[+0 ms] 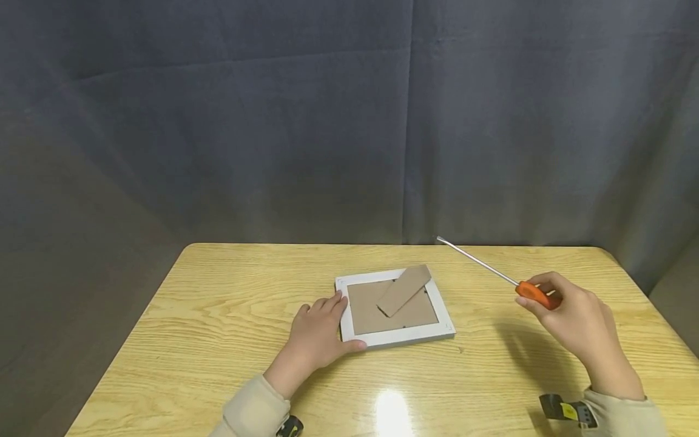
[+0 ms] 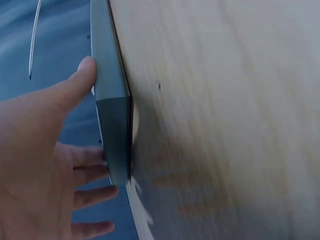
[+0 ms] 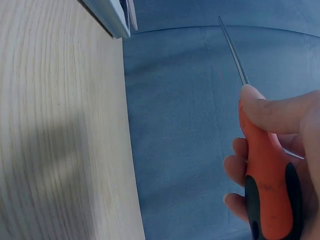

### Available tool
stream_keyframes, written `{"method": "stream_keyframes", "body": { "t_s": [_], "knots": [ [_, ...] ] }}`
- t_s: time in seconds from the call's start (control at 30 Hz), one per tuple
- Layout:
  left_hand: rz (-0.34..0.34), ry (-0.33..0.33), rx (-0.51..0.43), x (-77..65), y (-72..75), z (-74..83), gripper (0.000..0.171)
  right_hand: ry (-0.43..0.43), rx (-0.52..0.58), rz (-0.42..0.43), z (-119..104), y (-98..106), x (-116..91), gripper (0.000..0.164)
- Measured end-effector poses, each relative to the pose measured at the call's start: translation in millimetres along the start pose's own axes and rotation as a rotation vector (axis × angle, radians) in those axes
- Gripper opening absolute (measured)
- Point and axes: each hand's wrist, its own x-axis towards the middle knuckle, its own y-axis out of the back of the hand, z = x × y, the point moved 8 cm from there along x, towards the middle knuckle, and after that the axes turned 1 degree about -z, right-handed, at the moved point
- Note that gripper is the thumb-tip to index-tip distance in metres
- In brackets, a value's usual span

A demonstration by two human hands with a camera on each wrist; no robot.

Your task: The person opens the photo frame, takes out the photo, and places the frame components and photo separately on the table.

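Two hands of yours were over the table (image 1: 218, 340), L on the frame (image 1: 404, 336), R holding the driver (image 1: 534, 295). Frame lay flat, back side up, approx mid table, a bit skewed. It had a white border w/ grey-ish sides, & a brown backing (image 1: 361, 309) inside. On that sat a brown stand (image 1: 405, 292), slanted, its upper end reaching over the far border near the far R corner. Few small dark tabs (image 1: 426, 292) showed along the backing's edges.

Your L hand (image 1: 317, 334) was at the frame's L end, near corner: thumb along the near side, fingers at the L border. Fingers were loose & fairly straight, thumb well apart from them, so you touched the frame w/o curling round it. L wrist view had the fingers spread, w/ gaps btwn the lower ones.

Your R hand (image 1: 581, 321) was up off the table, R of the frame & well apart from it. Thumb & fingers were clamped on the driver's handle, orange w/ black parts in the R wrist view. Metal shaft (image 1: 480, 262) ran up & L, tip clear of the frame. Hand's shadow (image 1: 532, 352) fell on the table below.

You had beige sleeves (image 1: 252, 408) on both arms, plus a dark strap (image 1: 562, 408) at each wrist. Grey curtain (image 1: 273, 152) hung behind the table
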Motion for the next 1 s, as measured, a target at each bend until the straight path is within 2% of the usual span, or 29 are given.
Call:
{"method": "stream_keyframes", "body": {
  "t_s": [0.17,0.4,0.67,0.8,0.93,1.0],
  "knots": [
    [0.044,0.037,0.065,-4.9,1.6,8.7,0.1,0.006,-0.003,0.008,-2,0,1,0.041],
    [0.079,0.063,0.201,-9.1,0.6,20.9,0.105,0.014,-0.009,-0.014,-4,-3,1,0.041],
    [0.064,0.043,0.271,-9.9,0.7,20.5,0.102,0.025,-0.01,-0.003,-5,-3,2,0.039],
    [0.111,-0.004,0.243,-8.1,7.2,15.1,0.083,0.034,-0.014,-0.006,-6,-4,1,0.039],
    [0.247,-0.057,0.105,-2.7,19.4,2.9,0.053,0.036,-0.014,-0.012,-6,-6,0,0.039],
    [0.289,-0.092,0.025,1.6,22.2,-5.6,0.043,0.037,-0.014,-0.012,-6,-6,0,0.039]
  ]
}}
